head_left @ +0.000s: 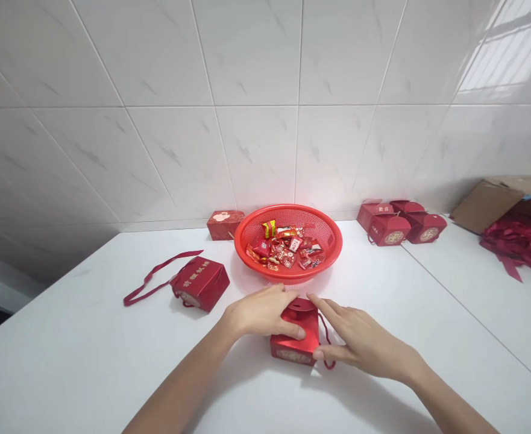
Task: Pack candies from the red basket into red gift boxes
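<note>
A small red gift box (307,339) with a gold emblem on its front sits on the white table between my hands. Its far top flap, with a small slot, stands partly raised, and a dark red cord loops out at the right side. My left hand (264,312) grips the box from the left, thumb on the top panel and fingertips at the far flap. From the right, my right hand (360,339) holds it too, thumb at the near right corner and fingers by the flap. What is inside the box is hidden.
Just beyond is a red plastic basket (333,256) with several wrapped candies. A closed red box (202,282) with a ribbon lies left; another box (223,225) stands by the tiled wall. Several red boxes (389,231) stand back right, near a cardboard carton (486,205) of dark red ribbons (518,241).
</note>
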### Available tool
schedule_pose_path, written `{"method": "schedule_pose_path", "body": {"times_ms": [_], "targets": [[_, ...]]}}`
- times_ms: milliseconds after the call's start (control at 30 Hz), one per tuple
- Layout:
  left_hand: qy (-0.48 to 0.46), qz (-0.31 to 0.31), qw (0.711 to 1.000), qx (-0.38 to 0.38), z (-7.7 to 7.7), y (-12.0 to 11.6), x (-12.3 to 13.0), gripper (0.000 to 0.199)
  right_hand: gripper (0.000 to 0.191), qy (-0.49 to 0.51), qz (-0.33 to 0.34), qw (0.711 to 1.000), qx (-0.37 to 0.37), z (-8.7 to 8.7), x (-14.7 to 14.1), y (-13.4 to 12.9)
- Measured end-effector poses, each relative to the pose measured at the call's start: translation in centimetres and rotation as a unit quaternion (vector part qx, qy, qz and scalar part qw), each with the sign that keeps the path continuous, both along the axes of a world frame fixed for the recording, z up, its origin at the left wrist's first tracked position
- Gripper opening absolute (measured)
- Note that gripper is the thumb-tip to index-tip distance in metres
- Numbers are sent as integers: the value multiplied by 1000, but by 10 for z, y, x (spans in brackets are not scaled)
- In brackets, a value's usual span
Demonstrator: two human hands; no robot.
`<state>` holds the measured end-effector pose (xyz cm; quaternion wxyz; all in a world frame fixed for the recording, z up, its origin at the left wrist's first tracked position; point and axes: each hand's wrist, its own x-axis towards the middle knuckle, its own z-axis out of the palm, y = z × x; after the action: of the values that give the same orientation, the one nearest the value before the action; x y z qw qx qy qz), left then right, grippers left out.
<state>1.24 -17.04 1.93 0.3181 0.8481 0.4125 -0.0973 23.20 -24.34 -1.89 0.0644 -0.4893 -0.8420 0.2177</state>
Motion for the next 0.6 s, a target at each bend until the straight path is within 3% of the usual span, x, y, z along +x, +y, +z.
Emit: {"method": "schedule_pose_path", "body": {"times_ms": [167,333,600], "targets": [[-49,57,997,12,-14,-11,18,71,82,90,-107,989,-53,-11,8,-22],[-91,73,992,43,-25,-16,33,73,82,186,-176,966,13,-30,-7,-38],[-142,50,989,13,-29,-12,34,59,91,96,-259,954,117,-53,-24,-31]]}}
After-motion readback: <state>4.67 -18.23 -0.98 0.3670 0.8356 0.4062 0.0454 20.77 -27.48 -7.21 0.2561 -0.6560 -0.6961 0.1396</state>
